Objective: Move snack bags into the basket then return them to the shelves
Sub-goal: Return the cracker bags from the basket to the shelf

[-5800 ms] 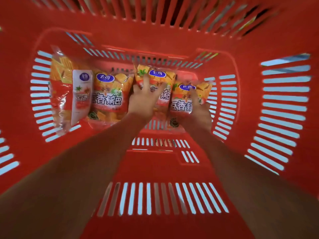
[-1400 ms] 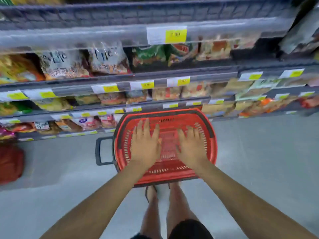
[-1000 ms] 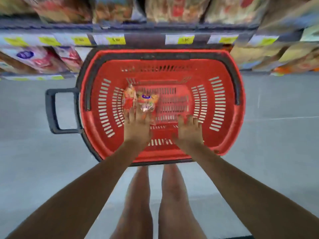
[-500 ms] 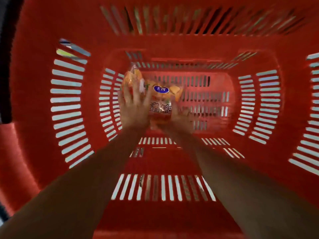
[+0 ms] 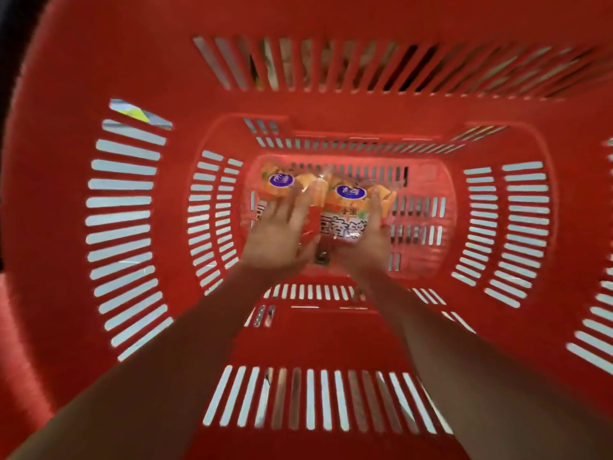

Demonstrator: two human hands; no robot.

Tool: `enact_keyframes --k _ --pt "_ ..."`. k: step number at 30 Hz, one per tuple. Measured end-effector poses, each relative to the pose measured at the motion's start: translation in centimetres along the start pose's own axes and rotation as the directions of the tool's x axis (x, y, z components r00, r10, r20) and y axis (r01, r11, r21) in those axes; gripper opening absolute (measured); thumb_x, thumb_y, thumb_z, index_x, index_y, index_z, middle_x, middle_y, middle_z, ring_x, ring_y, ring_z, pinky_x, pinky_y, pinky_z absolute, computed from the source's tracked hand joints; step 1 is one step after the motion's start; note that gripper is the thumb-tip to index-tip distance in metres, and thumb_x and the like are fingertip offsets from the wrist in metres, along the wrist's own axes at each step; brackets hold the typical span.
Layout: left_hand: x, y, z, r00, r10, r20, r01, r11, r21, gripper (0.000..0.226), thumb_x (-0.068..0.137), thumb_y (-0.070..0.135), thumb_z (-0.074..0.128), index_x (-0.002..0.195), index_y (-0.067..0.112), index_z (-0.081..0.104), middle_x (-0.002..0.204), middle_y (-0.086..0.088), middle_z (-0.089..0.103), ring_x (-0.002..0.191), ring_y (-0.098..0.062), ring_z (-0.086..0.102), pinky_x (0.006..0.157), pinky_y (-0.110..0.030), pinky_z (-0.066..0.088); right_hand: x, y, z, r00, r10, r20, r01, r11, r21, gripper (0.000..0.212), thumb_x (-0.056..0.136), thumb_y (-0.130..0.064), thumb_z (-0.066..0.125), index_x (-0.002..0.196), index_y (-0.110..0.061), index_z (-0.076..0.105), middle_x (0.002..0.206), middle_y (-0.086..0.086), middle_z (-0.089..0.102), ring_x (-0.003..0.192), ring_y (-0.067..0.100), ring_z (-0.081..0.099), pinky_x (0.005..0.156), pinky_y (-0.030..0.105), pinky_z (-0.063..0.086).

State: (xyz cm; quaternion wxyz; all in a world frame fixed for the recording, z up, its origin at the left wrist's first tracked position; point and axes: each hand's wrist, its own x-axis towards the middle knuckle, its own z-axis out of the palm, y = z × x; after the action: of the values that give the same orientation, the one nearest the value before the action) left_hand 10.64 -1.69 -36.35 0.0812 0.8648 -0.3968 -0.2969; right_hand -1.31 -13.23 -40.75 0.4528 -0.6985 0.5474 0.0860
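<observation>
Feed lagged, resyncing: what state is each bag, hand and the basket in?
red basket: holds two bags.
left snack bag: on basket floor, under left hand.
right snack bag: beside it, under right hand.
left hand: fingers spread on its bag.
right hand: on its bag, grip unclear.

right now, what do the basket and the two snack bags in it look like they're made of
Basket: rigid moulded plastic, red and fairly matte; the even slots through its walls and floor suggest moulding. Snack bags: probably thin glossy plastic film; they are printed and crinkled, and light glints off the right one's label.
</observation>
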Motion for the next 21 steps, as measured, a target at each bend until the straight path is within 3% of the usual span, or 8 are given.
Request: enact_keyframes --k 2,4,7,10,12,16,21 --pt "0.0 0.4 1.2 0.998 0.019 -0.06 -0.018 1.0 0.012 0.073 0.091 0.044 0.049 0.152 0.021 0.017 0.158 -0.008 0.023 0.14 -0.035 0.026 0.109 -0.057 0.031 0.4 1.3 -2.1 1.0 0.016 -0.019 -0.017 0.999 -0.049 0.13 0.056 -0.042 0.092 0.143 -0.058 -0.004 0.118 0.009 0.057 0.101 0.023 0.061 0.087 0.037 0.053" --pt "0.3 0.6 2.5 0.985 -0.141 -0.101 0.14 0.99 -0.014 0.076 0.09 0.048 0.054 0.153 0.025 0.018 0.16 -0.012 0.014 0.144 -0.039 0.017 0.113 -0.06 0.021 0.9 2.7 -3.7 0.999 0.031 -0.017 -0.032 0.998 -0.055 0.131 0.058 -0.034 0.093 0.143 -0.059 -0.003 0.12 0.008 0.053 0.104 0.02 0.057 0.091 0.034 0.05" --pt "0.7 0.2 4.3 0.921 -0.383 0.072 0.389 0.912 -0.131 0.1 0.079 0.056 0.068 0.152 0.041 0.001 0.16 -0.014 -0.01 0.145 -0.043 0.0 0.116 -0.058 0.012 1.5 4.4 -5.0 0.999 0.032 0.042 -0.034 0.997 0.064 0.13 0.058 -0.021 0.092 0.142 -0.062 0.003 0.119 0.006 0.054 0.102 0.018 0.061 0.09 0.04 0.054" --pt "1.1 0.2 5.2 0.904 -0.419 0.079 0.424 0.86 -0.284 0.113 0.069 0.049 0.081 0.147 0.051 0.0 0.155 -0.02 0.009 0.138 -0.045 0.025 0.111 -0.052 0.03 2.2 5.3 -4.9 0.999 0.032 0.042 -0.035 0.996 0.085 0.132 0.055 -0.019 0.093 0.135 -0.072 0.003 0.124 0.008 0.054 0.106 0.023 0.062 0.086 0.047 0.057" --pt "1.2 0.6 4.8 0.913 -0.406 0.04 0.402 0.876 -0.266 0.11 0.069 0.045 0.082 0.148 0.049 0.006 0.14 -0.021 0.028 0.123 -0.041 0.042 0.1 -0.047 0.041 2.2 5.4 -4.8 0.999 0.035 0.037 -0.038 0.995 0.093 0.132 0.054 -0.019 0.093 0.135 -0.072 0.003 0.125 0.007 0.053 0.108 0.024 0.06 0.086 0.047 0.057" --pt "-0.1 2.3 2.2 0.9 -0.433 0.043 0.435 0.895 -0.097 0.102 0.075 0.052 0.075 0.148 0.047 0.003 0.142 -0.021 0.029 0.126 -0.04 0.041 0.089 -0.048 0.048 0.6 4.3 -5.9 0.997 0.074 0.012 -0.075 0.996 0.052 0.131 0.054 -0.025 0.092 0.137 -0.071 0.001 0.123 0.006 0.053 0.103 0.023 0.062 0.086 0.045 0.056" --pt "-4.5 6.1 -5.7 0.87 -0.491 0.036 0.493 0.867 -0.076 0.103 0.072 0.06 0.073 0.149 0.044 0.006 0.134 -0.02 0.037 0.115 -0.038 0.049 0.083 -0.045 0.049 -4.7 -0.8 -11.3 0.996 0.037 0.086 -0.034 0.999 -0.034 0.125 0.06 -0.031 0.09 0.139 -0.065 -0.001 0.119 0.006 0.058 0.099 0.022 0.062 0.083 0.038 0.057"
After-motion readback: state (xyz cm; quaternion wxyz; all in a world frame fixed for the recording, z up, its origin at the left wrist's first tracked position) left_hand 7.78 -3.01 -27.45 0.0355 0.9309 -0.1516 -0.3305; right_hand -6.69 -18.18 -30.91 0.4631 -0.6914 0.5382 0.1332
